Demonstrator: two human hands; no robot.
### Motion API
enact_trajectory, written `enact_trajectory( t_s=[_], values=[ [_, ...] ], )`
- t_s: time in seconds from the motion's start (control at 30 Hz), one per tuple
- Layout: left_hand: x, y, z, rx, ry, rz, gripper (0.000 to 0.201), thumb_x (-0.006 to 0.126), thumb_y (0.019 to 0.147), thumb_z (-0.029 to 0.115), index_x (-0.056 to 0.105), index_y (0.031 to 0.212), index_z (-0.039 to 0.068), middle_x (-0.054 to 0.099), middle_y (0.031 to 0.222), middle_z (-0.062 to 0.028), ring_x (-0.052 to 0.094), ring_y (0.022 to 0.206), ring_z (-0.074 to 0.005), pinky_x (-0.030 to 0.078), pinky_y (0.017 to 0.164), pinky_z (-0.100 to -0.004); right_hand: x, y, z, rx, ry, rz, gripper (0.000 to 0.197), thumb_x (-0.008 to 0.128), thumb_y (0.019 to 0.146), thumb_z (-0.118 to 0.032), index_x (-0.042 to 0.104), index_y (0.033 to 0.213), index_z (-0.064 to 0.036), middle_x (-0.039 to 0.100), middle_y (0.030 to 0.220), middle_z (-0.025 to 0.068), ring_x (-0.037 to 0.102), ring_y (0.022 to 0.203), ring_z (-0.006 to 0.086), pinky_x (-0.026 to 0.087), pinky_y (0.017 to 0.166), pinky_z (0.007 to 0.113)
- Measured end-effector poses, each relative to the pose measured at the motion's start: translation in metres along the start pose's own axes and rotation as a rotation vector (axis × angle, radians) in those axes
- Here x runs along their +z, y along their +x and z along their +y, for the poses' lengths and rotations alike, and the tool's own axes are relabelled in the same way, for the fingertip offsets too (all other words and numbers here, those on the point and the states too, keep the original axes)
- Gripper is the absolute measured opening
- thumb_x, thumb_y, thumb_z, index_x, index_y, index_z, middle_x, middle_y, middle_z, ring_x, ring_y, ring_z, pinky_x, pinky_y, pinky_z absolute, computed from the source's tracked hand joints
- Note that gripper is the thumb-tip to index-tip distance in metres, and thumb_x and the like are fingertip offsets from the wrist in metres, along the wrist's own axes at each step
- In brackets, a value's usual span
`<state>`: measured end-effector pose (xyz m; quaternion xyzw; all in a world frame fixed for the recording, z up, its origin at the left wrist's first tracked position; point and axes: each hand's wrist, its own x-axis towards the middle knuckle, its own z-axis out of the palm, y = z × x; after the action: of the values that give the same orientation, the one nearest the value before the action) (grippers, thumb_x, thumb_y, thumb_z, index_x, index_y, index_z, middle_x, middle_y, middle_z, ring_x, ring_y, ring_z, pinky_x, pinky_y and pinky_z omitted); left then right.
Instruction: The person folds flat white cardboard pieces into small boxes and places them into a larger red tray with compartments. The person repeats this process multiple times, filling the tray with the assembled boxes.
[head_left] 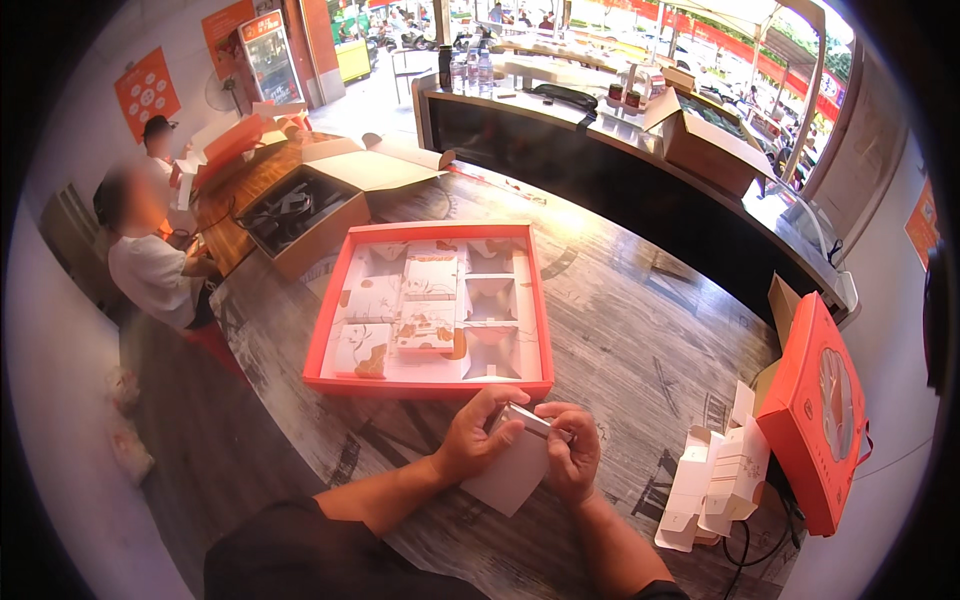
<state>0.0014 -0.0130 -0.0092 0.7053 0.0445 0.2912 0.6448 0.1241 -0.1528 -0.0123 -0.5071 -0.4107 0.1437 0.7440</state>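
Note:
Between my two hands is a small white carton [508, 474], held above the table close to me. My left hand [477, 436] grips its left side, with thumb and fingers at the upper end. At the top right flap, the fingers of my right hand [572, 452] pinch the carton's edge. Just beyond my hands lies a large red gift box tray [318, 352] with a white divider inside. Several small printed white boxes [428, 325] sit in its left and middle compartments, while the right-hand compartments [491, 298] show no boxes in them.
Open white cartons [711, 482] and a red box lid [822, 415] with a round window stand at the right, near a black cable [741, 560]. A brown cardboard box [318, 240] holds dark items at the back left. Two people [152, 262] are at the left; a counter [600, 170] runs behind.

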Motion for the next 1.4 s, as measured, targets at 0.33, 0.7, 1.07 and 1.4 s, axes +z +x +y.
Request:
enact_trajectory(
  t_s=[0.33, 0.7, 1.07, 1.4],
  values=[
    [-0.001, 0.003, 0.003, 0.055, 0.017, 0.031, 0.024, 0.058, 0.106, 0.019, 0.061, 0.123, 0.003, 0.060, 0.128, -0.0116, 0.058, 0.117, -0.0165, 0.047, 0.101, -0.0316, -0.004, 0.008, -0.006, -0.199, -0.296, -0.068, 0.013, 0.066, 0.085, 0.003, 0.061, 0.094, -0.0048, 0.071, 0.106, 0.0164, 0.069, 0.094, 0.0280, 0.055, 0.085, 0.037],
    [0.000, 0.003, 0.002, 0.069, -0.132, 0.020, 0.020, 0.055, 0.108, 0.017, 0.064, 0.117, 0.002, 0.061, 0.128, -0.0137, 0.059, 0.118, -0.0189, 0.047, 0.102, -0.0339, 0.003, 0.003, -0.003, -0.030, -0.091, -0.018, 0.004, 0.064, 0.093, -0.003, 0.061, 0.094, -0.0025, 0.070, 0.108, 0.0167, 0.066, 0.098, 0.0239, 0.051, 0.091, 0.035],
    [0.000, 0.002, 0.007, -0.062, -0.259, -0.016, 0.024, 0.057, 0.109, 0.022, 0.067, 0.115, 0.001, 0.067, 0.116, -0.0073, 0.060, 0.112, -0.0137, 0.048, 0.098, -0.0302, -0.001, 0.000, 0.001, 0.070, -0.055, -0.014, 0.013, 0.060, 0.104, -0.013, 0.059, 0.097, -0.0013, 0.069, 0.106, 0.0141, 0.063, 0.097, 0.0188, 0.050, 0.090, 0.033],
    [-0.020, 0.018, 0.024, 0.408, 0.281, -0.265, 0.075, 0.078, 0.076, -0.003, 0.057, 0.146, 0.015, 0.043, 0.156, -0.0203, 0.043, 0.146, -0.0403, 0.039, 0.120, -0.0482, -0.023, 0.012, 0.011, 0.480, 0.312, 0.168, 0.017, 0.051, 0.108, -0.018, 0.058, 0.103, -0.0032, 0.065, 0.092, 0.0083, 0.063, 0.081, 0.0133, 0.054, 0.074, 0.030]
  ],
)
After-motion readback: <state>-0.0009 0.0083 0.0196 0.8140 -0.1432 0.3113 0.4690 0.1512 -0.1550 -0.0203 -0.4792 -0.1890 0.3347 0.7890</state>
